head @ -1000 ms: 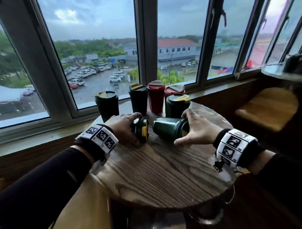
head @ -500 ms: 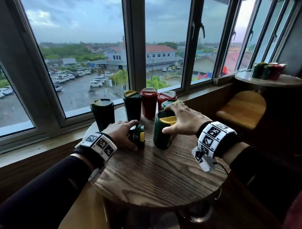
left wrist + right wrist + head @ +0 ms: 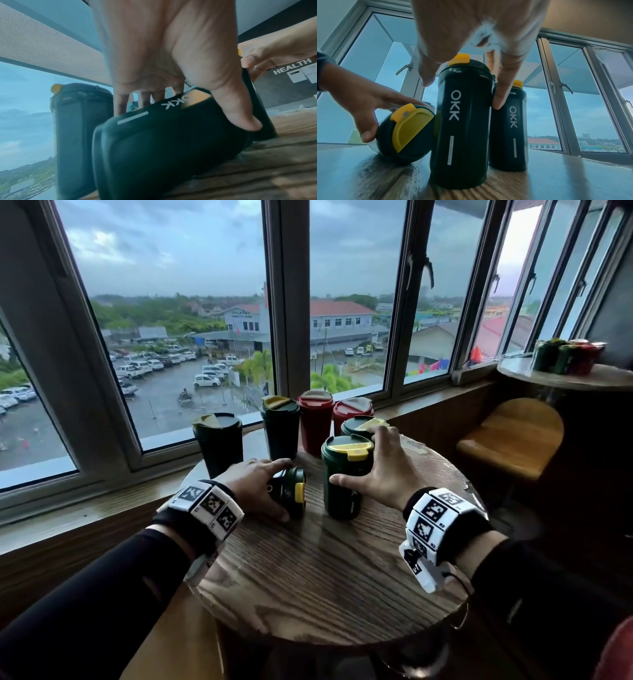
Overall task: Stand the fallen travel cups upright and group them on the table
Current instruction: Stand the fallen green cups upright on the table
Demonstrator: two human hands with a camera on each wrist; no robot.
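On the round wooden table (image 3: 325,587) one dark green travel cup with a yellow lid (image 3: 293,491) lies on its side, lid to the right. My left hand (image 3: 287,489) grips it, thumb on the near side and fingers over the far side (image 3: 195,115). Just right of it a matching green cup (image 3: 344,484) stands upright, "OKK" on its front (image 3: 462,135). My right hand (image 3: 358,460) holds it near the top, thumb on the left, fingers on the right (image 3: 462,92). Behind stand two dark cups (image 3: 279,426), two red cups (image 3: 315,422) and a green cup (image 3: 359,424).
One dark cup (image 3: 217,443) stands apart at the table's back left edge by the window sill (image 3: 102,501). A wooden seat (image 3: 513,433) is to the right. Beyond it a second table (image 3: 589,378) carries several cups.
My right hand has turned the green cup from lying on its side to standing upright. The left hand stays on the fallen cup. The head view has lifted.
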